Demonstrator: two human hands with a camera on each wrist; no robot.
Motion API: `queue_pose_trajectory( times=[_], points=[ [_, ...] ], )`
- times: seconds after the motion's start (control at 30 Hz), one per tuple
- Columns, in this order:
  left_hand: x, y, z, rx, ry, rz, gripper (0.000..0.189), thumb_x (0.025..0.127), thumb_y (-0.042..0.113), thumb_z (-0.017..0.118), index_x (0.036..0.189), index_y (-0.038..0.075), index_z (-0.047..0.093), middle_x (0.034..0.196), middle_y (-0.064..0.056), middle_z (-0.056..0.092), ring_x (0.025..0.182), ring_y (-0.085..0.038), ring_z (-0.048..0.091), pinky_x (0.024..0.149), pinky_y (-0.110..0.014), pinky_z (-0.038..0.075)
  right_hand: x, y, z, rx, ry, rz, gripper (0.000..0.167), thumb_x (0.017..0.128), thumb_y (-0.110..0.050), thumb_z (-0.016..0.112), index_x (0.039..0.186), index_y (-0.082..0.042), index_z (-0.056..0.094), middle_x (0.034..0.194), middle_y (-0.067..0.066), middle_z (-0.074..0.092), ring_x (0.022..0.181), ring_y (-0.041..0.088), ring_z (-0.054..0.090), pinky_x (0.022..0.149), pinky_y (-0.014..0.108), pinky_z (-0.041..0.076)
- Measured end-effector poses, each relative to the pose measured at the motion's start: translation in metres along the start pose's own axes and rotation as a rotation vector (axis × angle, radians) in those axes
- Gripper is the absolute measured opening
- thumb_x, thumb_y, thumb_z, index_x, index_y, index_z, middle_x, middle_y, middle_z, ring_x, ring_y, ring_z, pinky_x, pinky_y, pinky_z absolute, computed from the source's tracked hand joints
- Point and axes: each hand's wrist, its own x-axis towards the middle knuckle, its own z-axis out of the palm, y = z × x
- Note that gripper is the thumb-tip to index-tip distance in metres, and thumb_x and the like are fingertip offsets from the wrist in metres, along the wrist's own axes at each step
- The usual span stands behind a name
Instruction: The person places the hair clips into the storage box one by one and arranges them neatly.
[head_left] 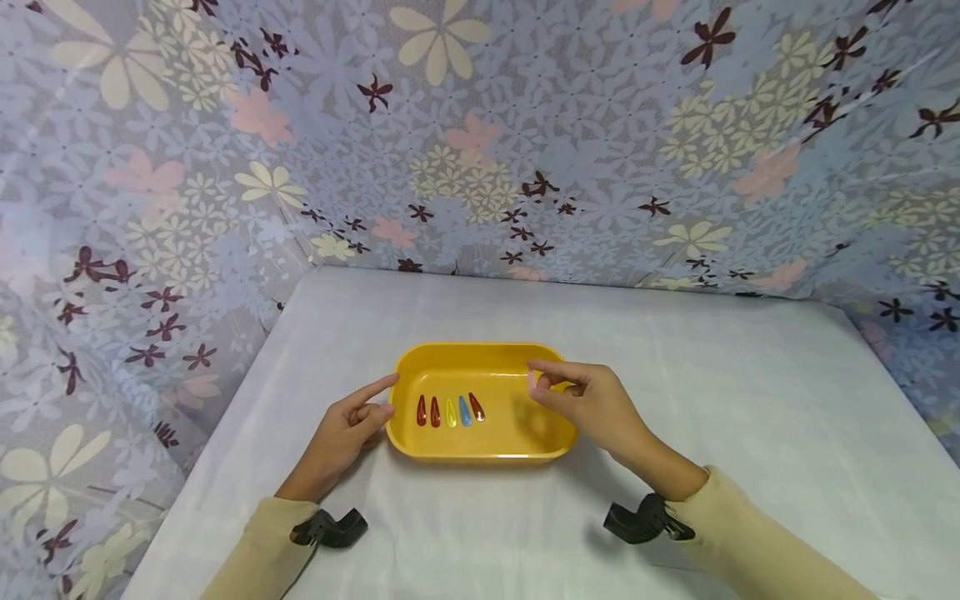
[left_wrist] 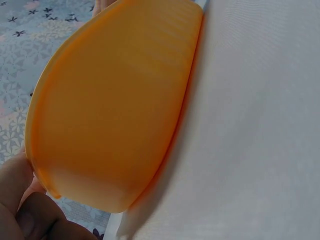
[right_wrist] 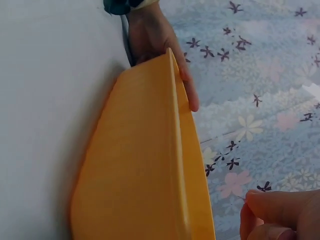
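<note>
A yellow tray (head_left: 480,457) with raised walls holds a row of small snap hair clips. From left to right lie two red clips (head_left: 435,412), a yellow clip (head_left: 451,412), a blue clip (head_left: 465,411) and another red clip (head_left: 477,407). My left hand (head_left: 341,435) holds the tray's left end, index finger and thumb at the rim. Over the tray's right end, my right hand (head_left: 592,406) pinches a small pink hair clip (head_left: 532,381) between thumb and index finger. In the right wrist view the fingers mostly hide that clip.
A white cloth (head_left: 712,375) covers the table under the tray. Floral fabric (head_left: 480,167) hangs behind the table and along its sides. Each wrist wears a black camera strap (head_left: 330,528) over a beige sleeve.
</note>
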Motion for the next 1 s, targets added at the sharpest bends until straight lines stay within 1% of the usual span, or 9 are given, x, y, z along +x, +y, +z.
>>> queue_pose_trajectory(
  times=[0.1,0.13,0.23,0.33,0.4,0.53,0.63,0.77,1.0],
  points=[
    [0.0,0.001,0.0,0.01,0.003,-0.001,0.05,0.101,0.024,0.067,0.149,0.017,0.055,0.07,-0.004,0.045,0.064,-0.014,0.043,0.06,-0.022,0.038,0.007,-0.001,0.003,-0.02,-0.009,-0.01,0.033,0.09,-0.023,0.081,0.122,-0.017,0.077,0.098,0.001,0.073,0.06,0.016,0.043,0.052,0.023,0.035],
    [0.001,0.001,0.0,0.008,0.003,-0.001,0.05,0.101,0.024,0.067,0.149,0.017,0.055,0.07,-0.004,0.045,0.064,-0.014,0.042,0.06,-0.022,0.037,0.009,-0.001,0.005,-0.025,-0.016,-0.016,0.032,0.09,-0.022,0.081,0.121,-0.017,0.078,0.098,0.0,0.074,0.062,0.016,0.046,0.053,0.023,0.037],
    [0.001,0.0,-0.001,0.008,0.003,-0.002,0.05,0.101,0.024,0.067,0.149,0.018,0.055,0.069,-0.003,0.045,0.063,-0.013,0.042,0.059,-0.022,0.037,0.014,-0.001,0.01,-0.048,-0.037,-0.028,0.029,0.091,-0.021,0.08,0.12,-0.017,0.078,0.096,-0.001,0.075,0.074,0.017,0.057,0.061,0.024,0.046],
    [0.001,-0.001,-0.001,0.006,0.0,0.002,0.05,0.101,0.025,0.068,0.149,0.018,0.055,0.068,-0.003,0.045,0.063,-0.012,0.041,0.058,-0.021,0.036,0.017,0.0,0.016,-0.101,-0.043,-0.036,0.028,0.092,-0.019,0.079,0.119,-0.014,0.079,0.091,-0.003,0.075,0.086,0.018,0.062,0.07,0.028,0.051],
    [0.001,-0.002,-0.001,0.008,-0.002,0.007,0.05,0.101,0.025,0.068,0.149,0.018,0.055,0.068,-0.002,0.045,0.063,-0.012,0.041,0.058,-0.021,0.035,0.019,0.0,0.019,-0.142,-0.036,-0.037,0.027,0.091,-0.017,0.079,0.118,-0.012,0.079,0.089,-0.004,0.074,0.084,0.019,0.062,0.067,0.028,0.05],
    [0.002,-0.002,-0.002,0.007,0.0,0.018,0.05,0.101,0.023,0.068,0.149,0.018,0.055,0.067,-0.002,0.045,0.061,-0.011,0.04,0.057,-0.021,0.034,0.024,-0.001,0.027,-0.206,-0.043,-0.056,0.026,0.092,-0.016,0.076,0.117,-0.01,0.079,0.089,-0.004,0.073,0.081,0.02,0.061,0.056,0.026,0.039],
    [0.002,-0.002,-0.003,0.006,-0.002,0.018,0.05,0.101,0.024,0.068,0.149,0.018,0.055,0.067,-0.002,0.045,0.061,-0.011,0.04,0.056,-0.021,0.035,0.029,-0.002,0.033,-0.224,-0.059,-0.057,0.025,0.091,-0.015,0.075,0.115,-0.009,0.079,0.093,-0.004,0.074,0.084,0.02,0.061,0.052,0.025,0.034],
    [0.002,-0.003,-0.003,-0.002,-0.014,0.019,0.051,0.1,0.027,0.069,0.149,0.019,0.056,0.066,-0.001,0.044,0.06,-0.011,0.039,0.056,-0.021,0.034,0.034,-0.003,0.042,-0.238,-0.082,-0.031,0.024,0.089,-0.013,0.076,0.113,-0.007,0.08,0.097,-0.002,0.075,0.087,0.019,0.062,0.057,0.024,0.037],
    [0.002,-0.003,-0.004,0.002,-0.016,0.024,0.05,0.1,0.028,0.068,0.148,0.02,0.056,0.066,-0.002,0.045,0.058,-0.011,0.039,0.055,-0.021,0.034,0.04,0.002,0.055,-0.298,-0.151,0.002,0.024,0.089,-0.01,0.075,0.112,-0.008,0.08,0.101,0.001,0.075,0.079,0.015,0.058,0.059,0.024,0.04]
  ],
)
